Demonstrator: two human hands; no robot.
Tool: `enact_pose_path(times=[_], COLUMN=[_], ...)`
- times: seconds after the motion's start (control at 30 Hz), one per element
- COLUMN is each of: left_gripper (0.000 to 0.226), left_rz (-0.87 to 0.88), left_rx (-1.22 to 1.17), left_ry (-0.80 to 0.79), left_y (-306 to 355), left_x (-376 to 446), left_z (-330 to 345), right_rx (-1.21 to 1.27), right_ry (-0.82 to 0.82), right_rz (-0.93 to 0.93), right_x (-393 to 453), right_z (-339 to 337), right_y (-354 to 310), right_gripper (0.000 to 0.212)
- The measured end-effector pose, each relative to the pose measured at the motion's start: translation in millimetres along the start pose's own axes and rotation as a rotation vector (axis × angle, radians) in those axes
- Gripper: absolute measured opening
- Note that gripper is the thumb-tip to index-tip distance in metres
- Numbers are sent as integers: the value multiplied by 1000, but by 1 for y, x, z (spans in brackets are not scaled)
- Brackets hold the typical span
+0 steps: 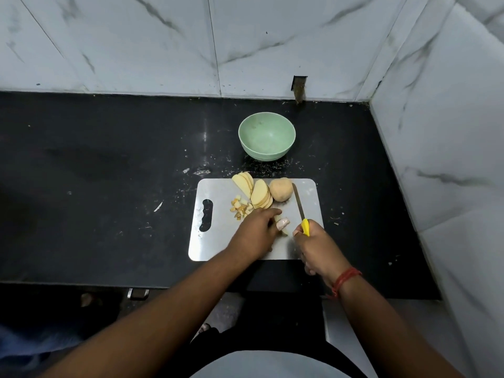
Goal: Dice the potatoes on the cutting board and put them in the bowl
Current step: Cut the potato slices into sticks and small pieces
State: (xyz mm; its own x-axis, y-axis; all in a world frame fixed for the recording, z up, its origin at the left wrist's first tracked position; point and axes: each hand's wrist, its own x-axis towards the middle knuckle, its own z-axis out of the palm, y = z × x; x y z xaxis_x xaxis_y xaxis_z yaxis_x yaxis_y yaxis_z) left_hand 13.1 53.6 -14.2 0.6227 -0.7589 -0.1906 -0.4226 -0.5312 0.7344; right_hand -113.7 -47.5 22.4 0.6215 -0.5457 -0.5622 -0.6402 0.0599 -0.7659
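We see a black tabletop (109,173) carrying a metal cutting board (215,241) near its front edge, toward the right. A green bowl (266,136) stands beyond the board's far edge, apart from it. Along that far edge lie a fan of potato slices (255,190) and, touching them on the right, a whole potato (281,189). Our left hand (255,231) rests on the board's middle, its fingers (272,212) curled down over a few potato strips (283,225). Our right hand (313,248) grips the yellow handle of a knife (300,205), fingers wrapped round it, blade lying along the board's right side. A small heap of diced potato (241,208) sits just left of the left fingers.
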Motion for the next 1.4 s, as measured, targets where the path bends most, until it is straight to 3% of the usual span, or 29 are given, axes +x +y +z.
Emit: enact_pose_path(times=[0.2, 0.3, 0.5, 0.8, 1.07, 1.4], left_gripper=[48, 51, 61, 65, 63, 63], left_rz=[335, 515, 562, 620, 637, 611], left_rx=[462, 604, 613, 692, 730, 777], left_ry=[202, 191, 74, 47, 51, 77], left_y=[-14, -31, -52, -63, -68, -68], left_x=[-20, -23, -29, -31, -30, -30], left_z=[0, 4, 8, 2, 2, 5], right_rx=[-78, -300, -576, -741, -1005, -870], right_ry=[-6, 9, 17, 2, -76, -100], right_rz=[32, -37, -145, -77, 37, -21], right_x=[-6, -7, -10, -3, 2, -11], right_z=[3, 6, 16, 27, 33, 26], right_y=[11, 13, 0, -9, -21, 10], right_gripper=[12, 14, 15, 18, 60, 30])
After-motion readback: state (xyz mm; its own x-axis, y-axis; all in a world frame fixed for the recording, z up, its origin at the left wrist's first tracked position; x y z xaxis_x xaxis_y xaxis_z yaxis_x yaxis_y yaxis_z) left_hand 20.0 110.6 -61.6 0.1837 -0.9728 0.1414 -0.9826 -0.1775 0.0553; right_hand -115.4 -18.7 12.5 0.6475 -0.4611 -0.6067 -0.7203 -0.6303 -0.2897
